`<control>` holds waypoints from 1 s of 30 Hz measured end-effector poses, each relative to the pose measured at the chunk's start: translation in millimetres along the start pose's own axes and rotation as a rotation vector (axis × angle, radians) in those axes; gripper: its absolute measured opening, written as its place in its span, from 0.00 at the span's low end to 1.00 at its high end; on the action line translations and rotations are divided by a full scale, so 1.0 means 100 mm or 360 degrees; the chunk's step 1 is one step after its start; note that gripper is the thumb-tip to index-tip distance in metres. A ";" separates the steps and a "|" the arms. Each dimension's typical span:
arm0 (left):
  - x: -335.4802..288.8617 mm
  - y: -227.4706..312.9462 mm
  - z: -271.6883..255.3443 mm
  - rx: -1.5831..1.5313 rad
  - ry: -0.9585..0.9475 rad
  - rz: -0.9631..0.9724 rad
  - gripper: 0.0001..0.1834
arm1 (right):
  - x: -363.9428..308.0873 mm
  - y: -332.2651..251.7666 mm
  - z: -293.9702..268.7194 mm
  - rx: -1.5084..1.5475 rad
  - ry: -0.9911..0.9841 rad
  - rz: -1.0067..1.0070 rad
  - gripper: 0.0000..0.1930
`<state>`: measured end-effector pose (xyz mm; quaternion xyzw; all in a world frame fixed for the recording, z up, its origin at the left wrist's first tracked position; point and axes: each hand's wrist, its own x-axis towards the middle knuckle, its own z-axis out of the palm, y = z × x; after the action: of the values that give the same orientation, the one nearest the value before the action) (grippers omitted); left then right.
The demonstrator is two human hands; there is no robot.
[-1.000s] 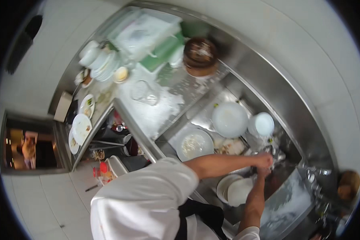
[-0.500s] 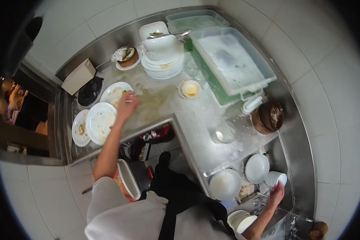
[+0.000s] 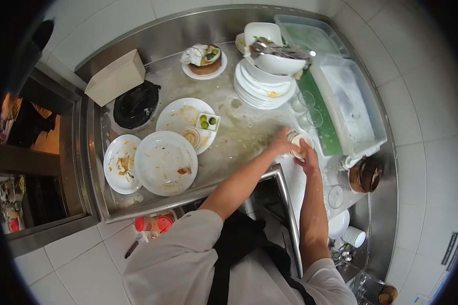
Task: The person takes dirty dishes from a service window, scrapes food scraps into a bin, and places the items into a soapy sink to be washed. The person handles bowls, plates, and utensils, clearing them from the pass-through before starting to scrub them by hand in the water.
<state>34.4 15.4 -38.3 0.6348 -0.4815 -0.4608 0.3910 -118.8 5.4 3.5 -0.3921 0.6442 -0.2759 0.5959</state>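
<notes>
Apparently, gathering is the current step: left hand (image 3: 280, 142) and right hand (image 3: 307, 156) clamp their fingers around small white dishes (image 3: 297, 142) over the counter (image 3: 229, 155), near two glasses (image 3: 310, 119). Moving the dishes likely calls for a level grip.

The small bowl (image 3: 298, 138) is off-white, the bench (image 3: 234, 145) silver-grey; plates (image 3: 166, 160) near its left edge are white, smeared yellow and brown; the limes (image 3: 204, 124) are green, the box (image 3: 116, 79) beige.

A wet sheen is shown by the grey metal worktop (image 3: 226, 151); gloss, by a smooth white round plate (image 3: 164, 161) near its front edge; translucent plastic, by the rectangular tub (image 3: 333, 116) along its right edge.
</notes>
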 end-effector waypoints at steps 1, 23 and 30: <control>-0.02 0.00 -0.10 -0.0003 0.0006 0.0003 0.50 | 0.06 0.03 0.01 -0.0071 0.0026 -0.0073 0.34; -1.82 -0.58 -4.13 -0.0196 0.0680 -0.0205 0.20 | -0.04 -0.03 2.86 -0.0964 -0.0816 -0.0636 0.13; -2.86 -0.20 -3.85 -0.0599 0.1326 -0.0252 0.13 | -0.82 -0.78 4.42 -0.0853 -0.0653 -0.0837 0.20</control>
<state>377.9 318.6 106.1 0.7187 -0.1414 -0.2744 0.6231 328.9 81.4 52.5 -0.7309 0.4391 -0.1577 0.4982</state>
